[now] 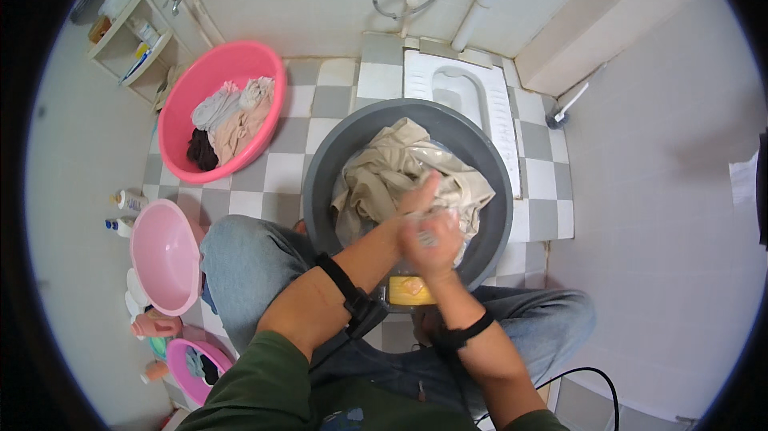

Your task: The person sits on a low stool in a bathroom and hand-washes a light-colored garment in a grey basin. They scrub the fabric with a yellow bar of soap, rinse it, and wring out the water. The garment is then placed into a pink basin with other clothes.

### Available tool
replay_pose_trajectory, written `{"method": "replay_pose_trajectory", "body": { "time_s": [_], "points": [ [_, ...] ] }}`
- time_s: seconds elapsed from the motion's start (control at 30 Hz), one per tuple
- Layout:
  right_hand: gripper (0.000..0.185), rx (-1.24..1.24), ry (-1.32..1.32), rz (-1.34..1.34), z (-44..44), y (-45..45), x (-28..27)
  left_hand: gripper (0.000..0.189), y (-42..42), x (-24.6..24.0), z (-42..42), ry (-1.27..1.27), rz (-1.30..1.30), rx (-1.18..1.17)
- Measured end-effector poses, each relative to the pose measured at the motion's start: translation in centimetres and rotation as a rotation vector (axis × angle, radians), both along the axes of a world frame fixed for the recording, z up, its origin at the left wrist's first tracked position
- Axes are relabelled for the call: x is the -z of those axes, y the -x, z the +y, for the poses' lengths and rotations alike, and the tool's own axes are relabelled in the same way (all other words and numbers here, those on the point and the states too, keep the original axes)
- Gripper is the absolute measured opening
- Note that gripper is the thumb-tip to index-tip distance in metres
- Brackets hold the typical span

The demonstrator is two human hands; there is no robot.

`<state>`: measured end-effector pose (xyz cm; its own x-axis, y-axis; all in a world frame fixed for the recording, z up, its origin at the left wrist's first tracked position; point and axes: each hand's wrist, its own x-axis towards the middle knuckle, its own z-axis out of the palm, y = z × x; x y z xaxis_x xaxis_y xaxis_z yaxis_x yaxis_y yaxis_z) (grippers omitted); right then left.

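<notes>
A large grey plastic basin [327, 137] stands before me, with a bunched, wet beige cloth garment [384, 173] in it. Above the garment my left hand [423, 195] reaches out, its thumb or a finger pointing away from me. My right hand [433, 240] crosses at the left wrist and palm, and the two touch. Suds and motion blur cover them, and a small whitish patch shows at the right hand; what it is stays unclear. At the basin's near rim, between my forearms, sits a yellow ridged block [399, 291] with a paler lump on top.
A bright pink basin [171, 101] holds clothes at the far left. Nearer are a pale pink basin [165, 251], bottles [129, 200] and a small pink tub [186, 380] with cloths. Beyond the grey basin lies a squat toilet [510, 131]; a toilet brush [559, 116] leans right.
</notes>
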<state>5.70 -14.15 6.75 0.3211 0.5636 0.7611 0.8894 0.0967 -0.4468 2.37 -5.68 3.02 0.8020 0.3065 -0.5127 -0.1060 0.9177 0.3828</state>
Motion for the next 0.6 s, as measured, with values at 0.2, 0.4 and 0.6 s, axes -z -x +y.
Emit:
{"method": "replay_pose_trajectory", "body": {
  "time_s": [0.2, 0.4, 0.6],
  "points": [
    [0.031, 0.396, 0.232, 0.742, 1.5, -2.0, 0.3, 0.022, -0.3, -0.8, -1.6, -0.054, 0.130, -0.036],
    [0.020, 0.305, 0.110, 1.165, 1.5, -3.2, -1.9, 0.026, -0.6, 0.7, -2.2, -0.075, 0.256, 0.051],
    [0.029, 0.158, 0.110, 0.845, 0.3, -2.8, 1.7, 0.026, -1.1, 3.1, -2.4, -0.956, -0.223, -0.061]
  ]
}}
